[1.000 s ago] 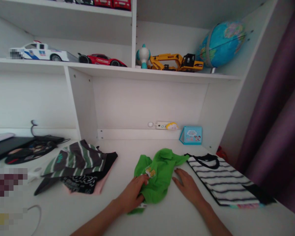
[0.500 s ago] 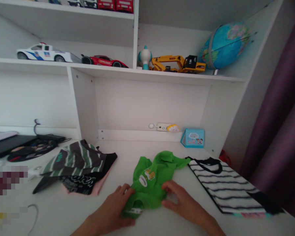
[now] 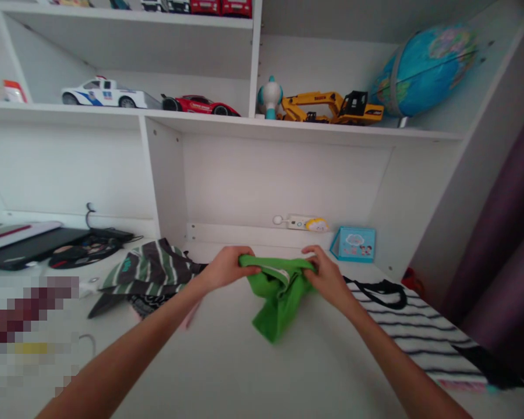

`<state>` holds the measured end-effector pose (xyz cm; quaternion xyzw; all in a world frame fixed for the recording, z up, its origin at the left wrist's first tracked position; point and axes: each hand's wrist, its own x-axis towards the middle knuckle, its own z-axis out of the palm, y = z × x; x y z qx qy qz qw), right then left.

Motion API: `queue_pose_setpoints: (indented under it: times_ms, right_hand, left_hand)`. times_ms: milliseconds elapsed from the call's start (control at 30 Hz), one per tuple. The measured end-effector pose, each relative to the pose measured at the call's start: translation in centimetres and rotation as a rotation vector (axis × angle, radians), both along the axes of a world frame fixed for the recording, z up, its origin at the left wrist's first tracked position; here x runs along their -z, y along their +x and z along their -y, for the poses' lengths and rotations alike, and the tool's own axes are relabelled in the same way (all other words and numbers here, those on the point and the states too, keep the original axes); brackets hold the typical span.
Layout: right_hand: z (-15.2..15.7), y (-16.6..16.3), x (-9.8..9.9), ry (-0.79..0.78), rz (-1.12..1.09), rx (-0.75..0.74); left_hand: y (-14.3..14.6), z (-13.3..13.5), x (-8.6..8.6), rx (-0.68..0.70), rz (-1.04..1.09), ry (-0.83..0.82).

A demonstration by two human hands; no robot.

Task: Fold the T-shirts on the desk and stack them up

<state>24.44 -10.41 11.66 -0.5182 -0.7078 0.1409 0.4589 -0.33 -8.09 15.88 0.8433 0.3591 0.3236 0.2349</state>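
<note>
A green shirt (image 3: 282, 291) hangs bunched between my two hands, lifted off the white desk, with its collar edge stretched along the top. My left hand (image 3: 232, 266) pinches the upper left edge of it, thumb in front. On the other side my right hand (image 3: 325, 276) grips the upper right edge. The shirt's lower part dangles down in folds, and its printed front is hidden. To the right lies a black-and-white striped shirt (image 3: 413, 329), partly behind my right forearm. A grey, green and white striped garment (image 3: 151, 270) rests on darker clothes at the left.
A blue desk calendar (image 3: 354, 243) and a power strip (image 3: 299, 223) stand along the back. Above, a shelf holds a white toy pickup (image 3: 105, 95), a red toy car (image 3: 198, 105), a yellow toy excavator (image 3: 332, 109) and a globe (image 3: 428, 70). A laptop (image 3: 30, 244) lies at far left.
Both hands have moved away from me and up, lifting the green shirt off the desk by its edge. It lay spread with its print showing; now it hangs folded. The view has shifted slightly left.
</note>
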Motion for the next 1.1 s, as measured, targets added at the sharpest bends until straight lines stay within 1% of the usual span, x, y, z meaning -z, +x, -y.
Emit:
queue_pose_setpoints:
  times_ms: [67,100,167,233,300,367,400,467,533,600,667,700,733,767,800,867,933,1000,1033,1100]
  right_hand:
    - [-0.5,0.9,-1.8,-0.042,-0.105,-0.064]
    - [-0.7,1.1,-2.3,-0.069,-0.142,-0.103]
    - [-0.9,1.3,-2.5,-0.098,-0.171,-0.130]
    - [-1.2,1.3,-2.1,-0.067,-0.089,-0.065]
    - [-1.2,1.2,-1.6,0.031,0.071,0.071]
    - [-0.5,0.7,-1.2,0.124,0.198,0.188]
    - [0.3,0.1,-0.9,0.139,0.225,0.212]
    - [2.3,-1.7,0.0,0.101,0.273,0.182]
    - [4.5,-3.9,1.7,0.055,0.372,0.142]
    - [5.8,-5.4,3.9,0.070,0.507,0.200]
    - [5.8,-5.3,5.6,0.079,0.584,0.297]
    - [5.4,-4.6,6.0,0.064,0.588,0.327]
    - [4.8,-3.4,6.1,0.037,0.571,0.332]
    - [4.0,-1.9,5.6,0.006,0.540,0.312]
    - [3.3,-0.1,4.8,-0.021,0.500,0.285]
    - [1.9,3.3,2.2,-0.022,0.427,0.278]
    - [0.9,5.8,-1.1,0.074,0.407,0.410]
    - [0.3,7.1,-4.4,0.191,0.460,0.560]
    - [0.2,7.4,-5.9,0.241,0.503,0.604]
    - [0.0,7.4,-8.6,0.318,0.580,0.623]
  left_hand:
    - [0.3,-1.3,-1.6,-0.082,0.109,0.034]
    - [0.5,-1.8,-2.1,-0.102,0.204,0.014]
    - [1.4,-2.4,-2.7,-0.097,0.447,-0.121]
    - [2.4,-2.6,-2.8,-0.055,0.671,-0.317]
    - [3.5,-2.6,-2.6,-0.005,0.801,-0.455]
    - [4.5,-2.5,-2.2,0.023,0.858,-0.497]
    - [4.9,-2.4,-2.1,0.021,0.878,-0.496]
    - [5.5,-2.3,-1.8,-0.007,0.907,-0.487]
    - [5.9,-2.2,-1.7,-0.023,0.906,-0.485]
    - [6.0,-2.3,-1.8,-0.018,0.871,-0.472]
    - [5.5,-2.7,-1.8,-0.018,0.821,-0.415]
    - [5.1,-3.0,-1.8,-0.021,0.792,-0.375]
    - [4.5,-3.3,-1.9,-0.030,0.758,-0.329]
    - [3.7,-3.7,-1.9,-0.048,0.712,-0.278]
    - [2.9,-4.0,-2.0,-0.082,0.651,-0.216]
    - [1.3,-4.5,-2.2,-0.190,0.486,-0.041]
    - [0.2,-4.8,-2.6,-0.305,0.302,0.182]
    - [-0.3,-4.7,-3.4,-0.374,0.155,0.370]
    - [-0.3,-4.6,-3.9,-0.392,0.103,0.433]
    - [-0.4,-4.5,-5.4,-0.417,0.037,0.504]
